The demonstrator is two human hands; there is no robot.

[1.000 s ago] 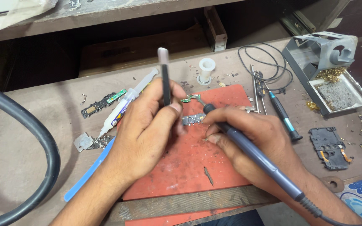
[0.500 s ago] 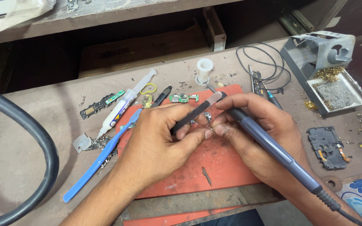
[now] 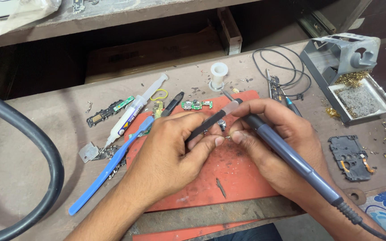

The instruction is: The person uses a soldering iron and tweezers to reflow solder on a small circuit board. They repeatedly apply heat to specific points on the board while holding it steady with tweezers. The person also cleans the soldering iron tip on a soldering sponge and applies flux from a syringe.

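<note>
My left hand grips black tweezers that lie low and point up-right over the red mat. My right hand holds a grey soldering iron like a pen, its tip reaching toward the mat's far edge. The two hands' fingertips nearly meet around a small metal part on the mat. A small green circuit board lies just beyond them.
To the left lie a white syringe, a blue brush and a narrow board. A thick black hose curves at the far left. A white spool, coiled wire, soldering stand and black phone part sit right.
My left hand has tipped the tweezers from upright down toward the small part. Both hands have closed in on each other over the mat.
</note>
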